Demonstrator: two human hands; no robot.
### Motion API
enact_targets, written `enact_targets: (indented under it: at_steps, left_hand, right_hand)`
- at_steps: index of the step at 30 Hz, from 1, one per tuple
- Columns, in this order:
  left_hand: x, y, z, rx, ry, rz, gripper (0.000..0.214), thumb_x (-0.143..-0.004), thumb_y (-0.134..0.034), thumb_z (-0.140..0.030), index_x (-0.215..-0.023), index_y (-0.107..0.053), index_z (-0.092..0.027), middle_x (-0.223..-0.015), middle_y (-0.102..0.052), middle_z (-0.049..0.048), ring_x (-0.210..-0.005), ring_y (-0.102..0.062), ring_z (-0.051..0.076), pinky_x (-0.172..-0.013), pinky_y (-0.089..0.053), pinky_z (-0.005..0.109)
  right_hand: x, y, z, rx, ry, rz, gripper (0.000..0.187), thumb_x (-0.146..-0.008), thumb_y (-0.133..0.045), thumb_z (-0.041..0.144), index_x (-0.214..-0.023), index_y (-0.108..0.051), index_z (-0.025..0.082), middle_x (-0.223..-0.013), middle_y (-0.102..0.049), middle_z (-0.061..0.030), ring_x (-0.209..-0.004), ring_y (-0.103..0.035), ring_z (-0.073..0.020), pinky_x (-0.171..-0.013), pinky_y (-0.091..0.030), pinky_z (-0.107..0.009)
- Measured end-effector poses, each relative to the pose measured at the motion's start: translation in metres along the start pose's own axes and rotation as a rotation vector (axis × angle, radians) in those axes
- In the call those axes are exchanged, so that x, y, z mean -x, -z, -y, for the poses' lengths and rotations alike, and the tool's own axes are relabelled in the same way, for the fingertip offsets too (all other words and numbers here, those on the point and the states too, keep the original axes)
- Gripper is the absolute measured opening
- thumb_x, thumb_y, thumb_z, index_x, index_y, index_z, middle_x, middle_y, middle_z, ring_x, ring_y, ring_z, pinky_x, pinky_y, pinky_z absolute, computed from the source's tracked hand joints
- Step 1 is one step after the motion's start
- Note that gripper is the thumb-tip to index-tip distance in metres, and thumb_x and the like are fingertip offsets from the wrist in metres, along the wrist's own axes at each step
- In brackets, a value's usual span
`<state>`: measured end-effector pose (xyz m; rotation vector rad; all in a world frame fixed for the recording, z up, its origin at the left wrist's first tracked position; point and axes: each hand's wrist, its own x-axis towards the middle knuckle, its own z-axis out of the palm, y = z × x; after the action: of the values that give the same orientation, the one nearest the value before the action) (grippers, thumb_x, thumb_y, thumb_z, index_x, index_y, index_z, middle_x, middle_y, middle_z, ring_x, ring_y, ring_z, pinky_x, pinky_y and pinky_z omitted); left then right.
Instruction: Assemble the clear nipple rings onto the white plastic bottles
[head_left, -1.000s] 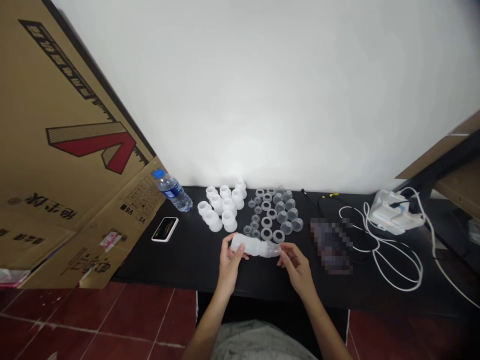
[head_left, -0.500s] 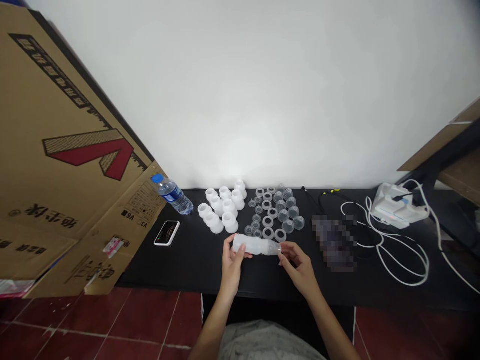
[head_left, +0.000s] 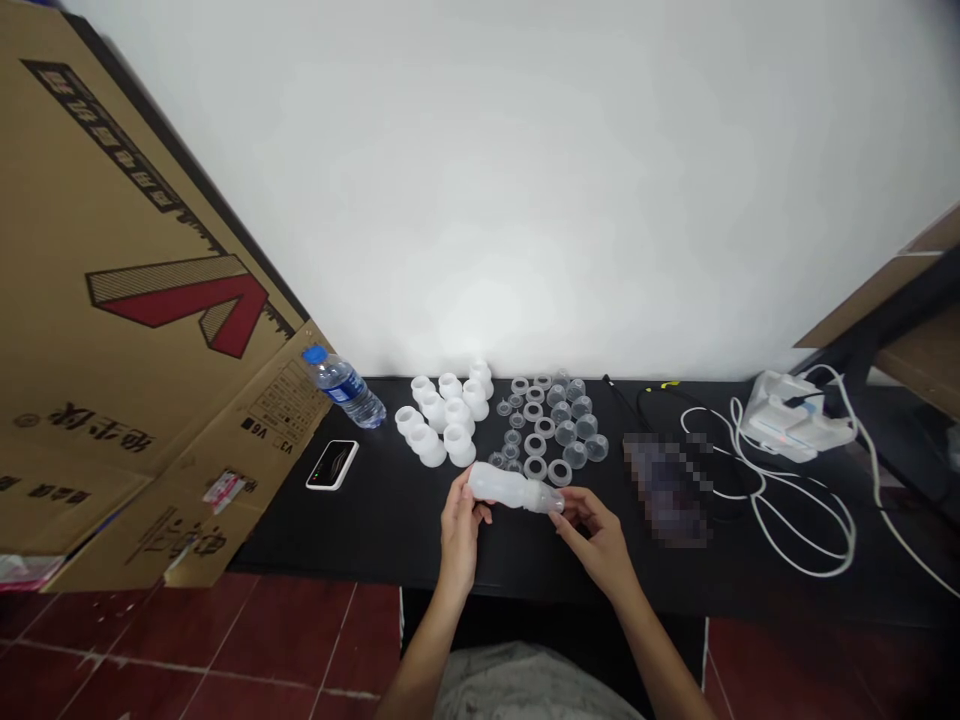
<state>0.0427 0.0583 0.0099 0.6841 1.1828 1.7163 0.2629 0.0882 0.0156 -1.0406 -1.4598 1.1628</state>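
A frosted white baby bottle point(head_left: 504, 487) with a clear dome cap point(head_left: 546, 499) on its end lies sideways between my hands, over the table's front part. My left hand point(head_left: 460, 520) grips the bottle's base end at the left. On the right, the fingers of my right hand point(head_left: 594, 525) pinch the clear cap end. Just behind stand several white bottle bodies point(head_left: 457, 412), open at the top. Beside them are several translucent rings point(head_left: 535, 443), small teats point(head_left: 517, 420) and clear dome caps point(head_left: 576, 453) in rows.
At the left a water bottle point(head_left: 346, 388) with a blue cap stands near a white device with a screen point(head_left: 332, 465). A large cardboard box point(head_left: 150, 400) borders the table. To the right lie a pixelated dark object point(head_left: 666, 490), white cables point(head_left: 780, 560) and a white charger-like unit point(head_left: 795, 420).
The baby bottle has tilted slightly, its cap end now lower. My left thumb has shifted toward the base end. The right hand still holds the cap end.
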Motion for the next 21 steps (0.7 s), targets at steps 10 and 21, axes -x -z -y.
enact_targets:
  at_steps: [10, 21]
  left_hand:
    - [0.004, 0.001, 0.005, -0.099, -0.039, 0.008, 0.054, -0.105, -0.061, -0.064, -0.143, -0.052, -0.026, -0.106, -0.07, 0.0054, -0.081, -0.07, 0.017, -0.074, -0.059, 0.03]
    - [0.012, -0.008, -0.003, -0.127, -0.077, 0.133, 0.069, -0.098, -0.078, -0.049, -0.153, -0.037, -0.035, -0.152, -0.058, 0.0144, -0.09, -0.073, 0.017, -0.074, -0.059, 0.029]
  right_hand:
    - [0.0, -0.001, 0.001, 0.134, 0.024, 0.017, 0.037, -0.089, -0.088, 0.053, -0.108, -0.082, 0.022, -0.081, -0.078, -0.0045, -0.066, -0.069, -0.0193, -0.062, -0.057, -0.03]
    - [0.0, -0.002, 0.002, 0.163, -0.017, 0.039, 0.044, -0.084, -0.089, 0.063, -0.101, -0.086, 0.021, -0.078, -0.081, -0.0057, -0.063, -0.07, -0.0209, -0.06, -0.057, -0.031]
